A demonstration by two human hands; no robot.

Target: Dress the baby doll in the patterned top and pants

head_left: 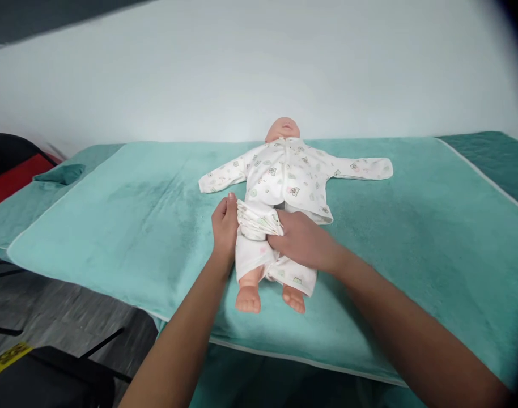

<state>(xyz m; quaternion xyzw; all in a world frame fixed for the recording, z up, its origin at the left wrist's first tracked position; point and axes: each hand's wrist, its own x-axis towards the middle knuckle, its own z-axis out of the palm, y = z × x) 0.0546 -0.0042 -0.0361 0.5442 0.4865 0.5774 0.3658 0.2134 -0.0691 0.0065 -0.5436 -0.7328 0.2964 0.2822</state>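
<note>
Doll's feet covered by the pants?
No, both feet stick out bare below the leg openings of the pants.

A doll (282, 130) is lying face-up, feet (247, 299) pointing toward the front edge of the bed (412, 226); the right hand (304, 238) is gripping its bunched trousers (253, 252), the left hand (225, 224) apparently holding them too.

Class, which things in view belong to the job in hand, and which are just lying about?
In the job: doll; printed jacket; printed trousers; left hand beside them; right hand gripping them; teal cover underneath.

Lying about: red-and-black object, left; black object, lower left.
</note>
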